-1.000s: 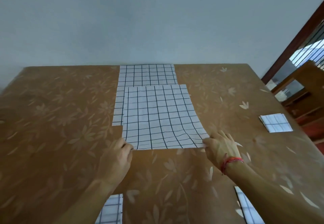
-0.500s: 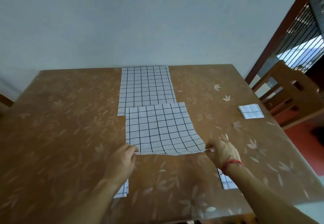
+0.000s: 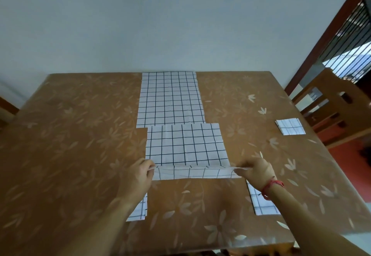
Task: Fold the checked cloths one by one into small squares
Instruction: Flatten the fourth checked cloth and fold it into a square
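- Pinches the near-left corner of the checked cloth (image 3: 186,145) between thumb and fingers of the left hand (image 3: 138,175).
- Grips the near-right corner the same way with the right hand (image 3: 258,170), a red wristband (image 3: 274,184) at the wrist.
- Holds the cloth's near edge raised off the tabletop (image 3: 80,135) and pulled taut between the two hands, with a narrow strip turned up toward the camera and the rest lying flat at the middle of the tabletop.
- Overlaps, along its far edge, a second checked cloth (image 3: 170,99) spread flat up to the middle of the tabletop's far edge.
- Shows a small folded square (image 3: 290,126) of the same check, alone close to the right edge.
- Partly hides two more pieces toward the near edge: a left checked piece (image 3: 140,209) under the left forearm and a right checked piece (image 3: 263,205) under the right wrist.
- Takes in a brown, flower-patterned table covering, a wooden chair (image 3: 337,103) just beyond the right edge and a pale wall (image 3: 160,25) behind the far edge.
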A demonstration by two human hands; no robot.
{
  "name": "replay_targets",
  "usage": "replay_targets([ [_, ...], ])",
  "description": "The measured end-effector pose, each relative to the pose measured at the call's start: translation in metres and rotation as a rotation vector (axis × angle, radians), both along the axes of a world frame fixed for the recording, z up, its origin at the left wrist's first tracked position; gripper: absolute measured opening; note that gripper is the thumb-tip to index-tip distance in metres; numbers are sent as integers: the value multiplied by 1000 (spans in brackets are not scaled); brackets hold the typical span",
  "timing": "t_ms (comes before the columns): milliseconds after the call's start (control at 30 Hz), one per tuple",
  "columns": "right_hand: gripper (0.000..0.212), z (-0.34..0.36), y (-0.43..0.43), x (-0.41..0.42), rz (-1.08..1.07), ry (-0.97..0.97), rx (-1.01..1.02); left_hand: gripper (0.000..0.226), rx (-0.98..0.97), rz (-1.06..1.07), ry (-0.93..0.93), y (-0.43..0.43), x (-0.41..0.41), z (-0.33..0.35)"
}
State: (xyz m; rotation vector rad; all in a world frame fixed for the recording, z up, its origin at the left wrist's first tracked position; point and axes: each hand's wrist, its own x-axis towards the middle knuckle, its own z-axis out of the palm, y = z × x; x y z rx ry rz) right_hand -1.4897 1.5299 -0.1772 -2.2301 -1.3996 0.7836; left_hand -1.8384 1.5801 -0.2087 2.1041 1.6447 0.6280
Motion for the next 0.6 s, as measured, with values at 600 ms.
replay_targets([
  [600,29,-65,117,-10,-225,154,51,35,175,-13,188,113,8,-34],
])
